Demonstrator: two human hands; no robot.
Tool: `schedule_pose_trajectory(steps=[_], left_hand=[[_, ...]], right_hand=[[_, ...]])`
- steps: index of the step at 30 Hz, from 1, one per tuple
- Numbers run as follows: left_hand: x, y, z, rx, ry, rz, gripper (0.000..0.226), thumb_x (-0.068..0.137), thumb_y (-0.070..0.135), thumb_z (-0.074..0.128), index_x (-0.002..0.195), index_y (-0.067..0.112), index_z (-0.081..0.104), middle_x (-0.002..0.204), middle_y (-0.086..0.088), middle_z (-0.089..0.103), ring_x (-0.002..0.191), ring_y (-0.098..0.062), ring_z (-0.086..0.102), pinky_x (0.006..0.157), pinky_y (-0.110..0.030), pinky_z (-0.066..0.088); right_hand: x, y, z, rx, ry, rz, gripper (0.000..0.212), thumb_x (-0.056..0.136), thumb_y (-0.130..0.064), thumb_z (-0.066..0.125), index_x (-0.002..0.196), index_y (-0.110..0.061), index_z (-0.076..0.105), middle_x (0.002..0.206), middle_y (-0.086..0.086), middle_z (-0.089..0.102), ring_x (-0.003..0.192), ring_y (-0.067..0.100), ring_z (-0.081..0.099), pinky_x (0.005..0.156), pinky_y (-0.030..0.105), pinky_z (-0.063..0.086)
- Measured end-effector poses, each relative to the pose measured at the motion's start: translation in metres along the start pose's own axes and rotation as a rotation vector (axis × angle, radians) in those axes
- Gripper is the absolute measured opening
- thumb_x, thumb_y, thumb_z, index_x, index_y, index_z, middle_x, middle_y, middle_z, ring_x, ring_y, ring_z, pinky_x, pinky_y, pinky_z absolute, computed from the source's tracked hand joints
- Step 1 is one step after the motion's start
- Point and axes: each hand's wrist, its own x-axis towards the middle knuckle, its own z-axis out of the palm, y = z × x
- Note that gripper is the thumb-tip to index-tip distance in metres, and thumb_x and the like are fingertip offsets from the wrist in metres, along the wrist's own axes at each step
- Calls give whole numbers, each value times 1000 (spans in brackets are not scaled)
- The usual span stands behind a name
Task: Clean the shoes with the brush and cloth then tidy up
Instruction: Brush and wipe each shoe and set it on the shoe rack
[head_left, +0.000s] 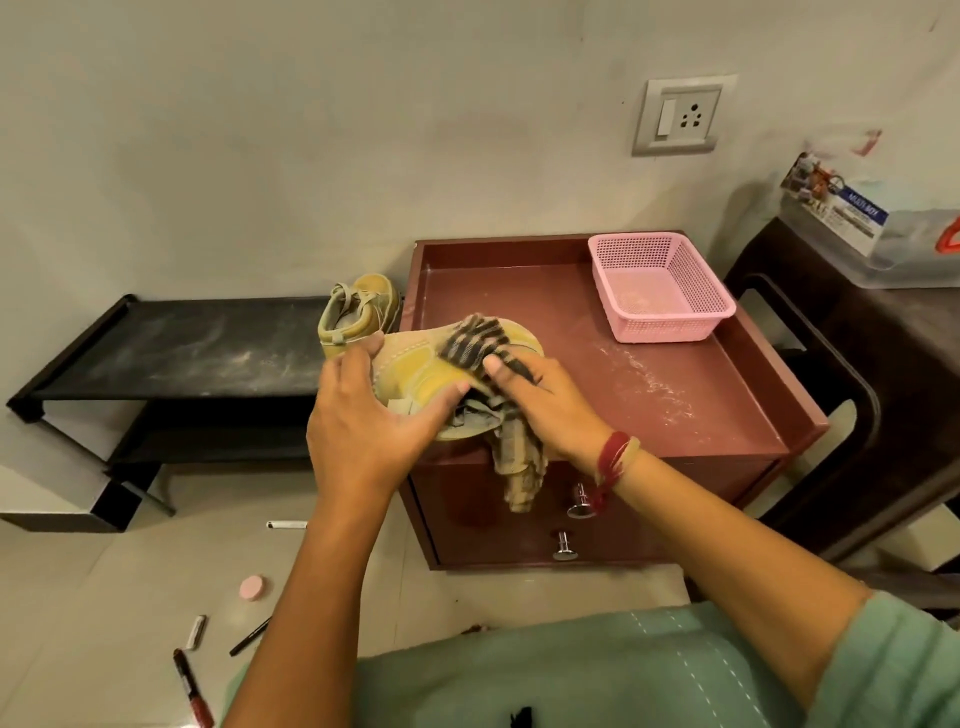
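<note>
A small yellow shoe (415, 371) lies on its side at the front left corner of the maroon cabinet top (675, 395). My left hand (363, 415) grips it from the left, thumb over its side. My right hand (540, 395) presses a striped cloth (475, 335) against the shoe's toe; the rest of the cloth hangs over the cabinet's front edge. The second yellow shoe (358, 312) stands on the black low rack (182, 348) to the left. No brush is in view.
A pink mesh basket (660, 286) sits at the cabinet's back right. Dust streaks mark the cabinet top. A dark chair (831, 364) with a clear box stands at the right. Pens, a marker and a pink round lid (253, 588) lie on the floor at lower left.
</note>
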Motion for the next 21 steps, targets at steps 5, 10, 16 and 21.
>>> schedule_pose_trajectory(steps=[5, 10, 16, 21], left_hand=[[0, 0, 0, -7, 14, -45, 96, 58, 84, 53, 128, 19, 51, 120, -4, 57, 105, -21, 57, 80, -32, 46], [1, -2, 2, -7, 17, -75, 95, 58, 83, 53, 128, 19, 51, 120, -2, 57, 107, -20, 56, 79, -28, 41], [1, -8, 1, -19, -9, -106, 97, 55, 85, 51, 128, 21, 50, 121, -1, 57, 108, -19, 55, 83, -32, 45], [5, -15, -2, -94, -94, -108, 93, 56, 77, 65, 130, 22, 46, 124, 1, 51, 110, -15, 50, 87, -30, 44]], right_hand=[[-1, 5, 9, 99, -14, 32, 51, 87, -44, 50, 132, -21, 52, 139, 5, 49, 137, 21, 34, 113, 45, 29], [3, 11, 6, 78, 4, 57, 66, 81, -56, 52, 135, -18, 50, 141, 13, 47, 136, 26, 35, 111, 50, 30], [4, 21, 2, 53, -54, 2, 56, 83, -50, 53, 121, -10, 61, 129, 15, 57, 123, 26, 52, 104, 41, 40], [19, 37, -27, -131, 198, 143, 25, 96, -25, 48, 101, -6, 65, 99, 9, 68, 97, 25, 63, 91, 44, 48]])
